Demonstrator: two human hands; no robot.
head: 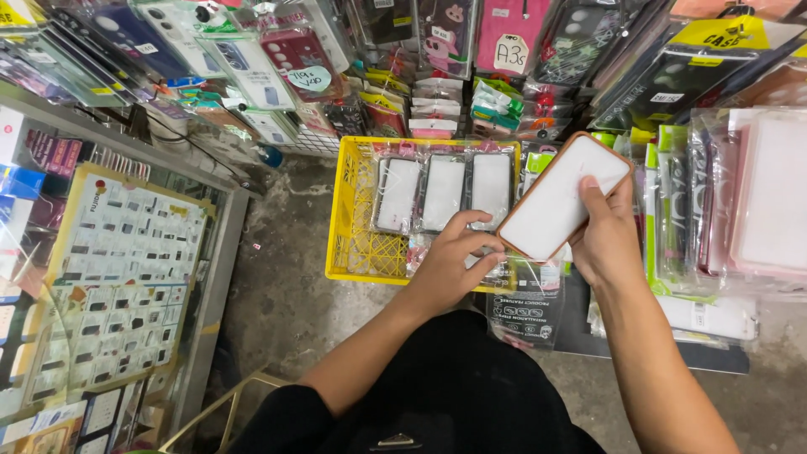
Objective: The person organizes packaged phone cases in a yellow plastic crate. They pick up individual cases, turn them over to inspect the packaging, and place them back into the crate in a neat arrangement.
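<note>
at the far left a glass display case (126, 277) stands with its metal edge running down toward the bottom; a yellow-bordered card of small grey squares (126, 261) lies under the glass. between that edge and the yellow crate (349, 210) a strip of bare concrete floor (282, 252) is the only open room. above it, slanted rows of packaged phone cases (252, 63) hang in clear sleeves, one with a round pale tag.

the crate sits on the floor, its near rim close to the person's knees; three clear-wrapped white cases (443, 192) stand side by side along its far half.

the left hand (454, 265) reaches over the crate's near right corner, fingers curled in a loose grip that touches the lower end of the phone case (561, 197). that case, white with a brown rim, is tilted above the crate's right edge. the right hand (605, 235) has a closed grip on it, thumb across its face.

below lie flat clear packets (528, 307). at the right, upright pink and clear packages (756, 197) crowd close; a yellow label (723, 34) tops the corner.
</note>
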